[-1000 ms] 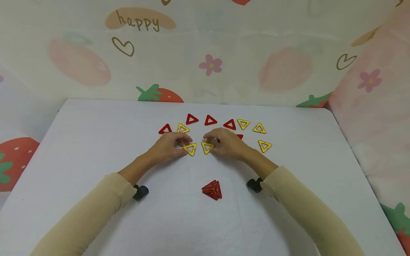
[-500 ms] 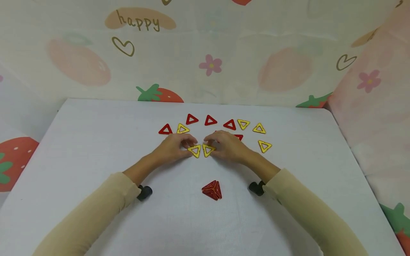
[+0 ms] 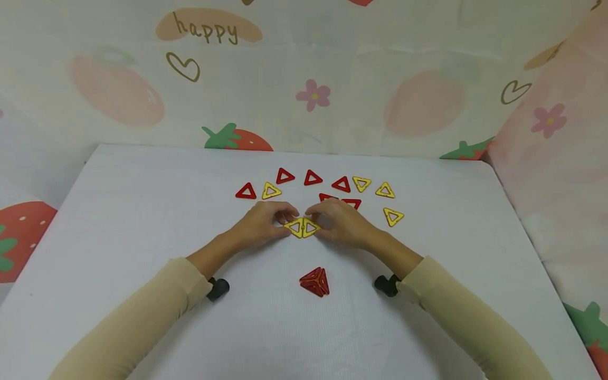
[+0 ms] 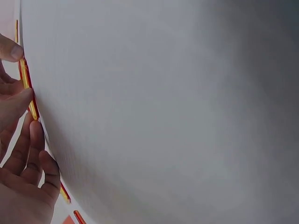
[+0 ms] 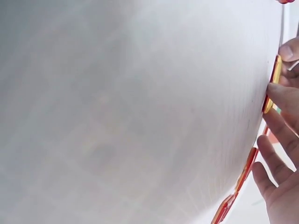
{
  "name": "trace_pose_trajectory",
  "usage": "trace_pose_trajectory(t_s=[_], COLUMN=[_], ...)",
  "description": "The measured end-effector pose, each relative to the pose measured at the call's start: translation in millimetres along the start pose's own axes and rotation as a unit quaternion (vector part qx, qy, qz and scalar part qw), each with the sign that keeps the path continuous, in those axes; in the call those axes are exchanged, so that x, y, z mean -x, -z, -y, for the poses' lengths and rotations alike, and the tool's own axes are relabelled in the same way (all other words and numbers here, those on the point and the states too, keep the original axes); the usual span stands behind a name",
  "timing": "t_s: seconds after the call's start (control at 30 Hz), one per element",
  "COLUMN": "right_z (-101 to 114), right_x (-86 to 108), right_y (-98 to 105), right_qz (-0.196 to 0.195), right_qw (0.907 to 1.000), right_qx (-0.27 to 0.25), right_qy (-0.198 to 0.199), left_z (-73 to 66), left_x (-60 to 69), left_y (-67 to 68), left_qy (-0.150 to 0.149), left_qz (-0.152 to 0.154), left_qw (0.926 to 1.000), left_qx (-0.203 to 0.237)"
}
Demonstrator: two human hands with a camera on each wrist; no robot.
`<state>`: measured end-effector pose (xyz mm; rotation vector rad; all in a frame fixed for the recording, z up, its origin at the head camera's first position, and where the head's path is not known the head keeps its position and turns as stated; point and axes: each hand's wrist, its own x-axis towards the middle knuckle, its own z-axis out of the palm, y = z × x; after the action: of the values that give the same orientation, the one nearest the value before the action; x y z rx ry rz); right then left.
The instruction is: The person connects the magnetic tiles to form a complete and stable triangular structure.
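Observation:
In the head view my left hand (image 3: 261, 222) pinches a yellow triangular tile (image 3: 294, 233) between thumb and fingers. My right hand (image 3: 345, 224) pinches a second yellow triangular tile (image 3: 312, 233). The two tiles meet edge to edge in a diamond shape over the white table. Both wrist views catch the yellow tiles nearly edge-on, a yellow edge (image 4: 25, 77) in the left one and a yellow edge (image 5: 275, 74) in the right. Closer to me stands a small red pyramid (image 3: 315, 284) of triangular tiles.
Beyond the hands lie several loose red triangles (image 3: 312, 183) and yellow triangles (image 3: 385, 195) on the white table (image 3: 157, 179). Two red ones are partly covered by or close to the right hand. A printed cloth (image 3: 351, 121) hangs behind the table.
The left hand has moved right and slightly toward me with its yellow tile; the right hand has shifted slightly toward me. The gap between the two tiles has closed. The red pyramid has stayed put.

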<state>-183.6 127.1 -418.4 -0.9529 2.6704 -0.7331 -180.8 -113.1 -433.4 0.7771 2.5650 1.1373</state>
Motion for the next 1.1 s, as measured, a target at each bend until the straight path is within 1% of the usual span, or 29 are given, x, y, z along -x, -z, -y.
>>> trace_pose_trajectory(t_s=[0.2, 0.4, 0.5, 0.67, 0.83, 0.93, 1.1], right_z=[0.2, -1.2, -1.0, 0.4, -0.1, -1.7, -2.7], right_x=[0.0, -0.8, -0.6, 0.4, 1.5, 1.8, 1.9], right_y=[-0.5, -1.3, -1.4, -0.3, 0.2, -0.8, -1.6], right_qz=[0.001, -0.002, -0.001, 0.008, 0.009, 0.007, 0.004], right_qw=[1.0000, 0.9996, 0.9995, 0.9992, 0.9981, 0.9978, 0.9975], right_qx=[-0.001, -0.027, -0.031, -0.039, -0.060, -0.066, -0.070], right_qy=[0.000, 0.013, 0.010, -0.001, 0.003, 0.005, 0.008], left_z=[-2.1, -3.5, -3.8, -2.4, -1.9, -3.6, -7.0], left_x=[1.1, 2.1, 2.2, 2.6, 2.2, 1.9, 1.3], left_y=[0.1, -0.5, -0.5, -0.6, -0.8, -0.1, 0.9], left_qy=[0.003, 0.001, 0.002, 0.001, -0.003, -0.008, -0.007], left_qz=[0.002, 0.002, 0.002, 0.004, 0.005, 0.002, -0.004], left_qw=[1.0000, 1.0000, 1.0000, 0.9996, 0.9983, 0.9971, 0.9955], left_qx=[0.001, 0.003, 0.006, 0.028, 0.059, 0.076, 0.095])
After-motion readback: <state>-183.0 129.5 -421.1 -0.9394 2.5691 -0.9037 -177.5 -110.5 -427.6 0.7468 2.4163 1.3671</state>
